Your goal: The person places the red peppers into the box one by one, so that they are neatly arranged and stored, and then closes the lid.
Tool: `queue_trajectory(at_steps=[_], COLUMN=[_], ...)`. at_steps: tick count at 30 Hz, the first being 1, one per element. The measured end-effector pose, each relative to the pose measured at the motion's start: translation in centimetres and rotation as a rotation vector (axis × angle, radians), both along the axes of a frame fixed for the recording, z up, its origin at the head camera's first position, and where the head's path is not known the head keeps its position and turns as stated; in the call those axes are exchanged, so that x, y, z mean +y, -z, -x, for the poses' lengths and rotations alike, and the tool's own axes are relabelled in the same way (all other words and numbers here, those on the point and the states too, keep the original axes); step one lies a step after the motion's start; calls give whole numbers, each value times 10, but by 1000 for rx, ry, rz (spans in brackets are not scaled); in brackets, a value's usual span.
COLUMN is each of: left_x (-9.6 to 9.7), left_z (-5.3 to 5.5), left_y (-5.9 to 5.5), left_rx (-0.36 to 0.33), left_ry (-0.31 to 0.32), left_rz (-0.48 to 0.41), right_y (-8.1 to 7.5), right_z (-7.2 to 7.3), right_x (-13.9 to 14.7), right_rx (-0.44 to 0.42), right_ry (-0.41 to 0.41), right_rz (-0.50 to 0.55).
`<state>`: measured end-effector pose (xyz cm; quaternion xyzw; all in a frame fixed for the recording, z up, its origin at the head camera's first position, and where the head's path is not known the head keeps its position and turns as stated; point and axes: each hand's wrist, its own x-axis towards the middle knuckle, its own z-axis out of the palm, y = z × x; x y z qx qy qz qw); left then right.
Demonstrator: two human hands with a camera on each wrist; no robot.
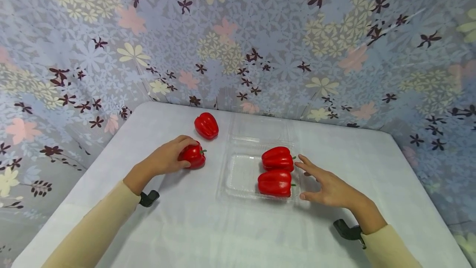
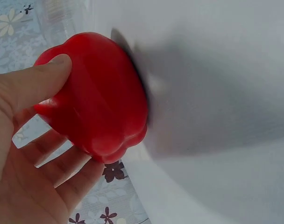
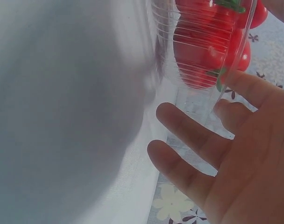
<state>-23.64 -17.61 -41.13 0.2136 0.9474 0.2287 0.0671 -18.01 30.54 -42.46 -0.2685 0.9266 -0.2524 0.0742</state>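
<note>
My left hand (image 1: 169,157) grips a red bell pepper (image 1: 194,156) on the white table, thumb on one side and fingers around the other. In the left wrist view the thumb (image 2: 51,77) presses on the glossy pepper (image 2: 102,93). Two more red bell peppers (image 1: 277,159) lie side by side in a clear plastic container (image 1: 239,173), their green stems toward the right. My right hand (image 1: 327,183) is at the container's right side with fingers spread. Its fingertips are right at the rim in the right wrist view, close to a stem (image 3: 221,79).
Another red bell pepper (image 1: 206,126) lies on the table behind the left hand. The container's clear lid (image 1: 262,129) is folded back toward the flowered cloth backdrop (image 1: 238,53). The white table (image 1: 178,226) ends at that backdrop.
</note>
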Motion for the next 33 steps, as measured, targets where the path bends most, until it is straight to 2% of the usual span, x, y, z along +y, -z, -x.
queue_trajectory(at_steps=[9, 19, 22, 28, 33], left_x=[-2, -3, 0, 9, 23], left_z=[-5, -8, -9, -13, -15], left_y=[0, 0, -3, -10, -21], left_rx=[33, 47, 78, 193, 224], left_ry=[-29, -29, -19, 29, 71], left_rz=[27, -8, -44, -156, -210], right_y=[-1, 0, 1, 3, 3], right_z=[5, 2, 1, 1, 2], right_x=[-5, -3, -2, 0, 1], right_rx=[-11, -27, -30, -25, -13], right_ry=[-5, 21, 22, 15, 11], right_rz=[8, -1, 7, 17, 18])
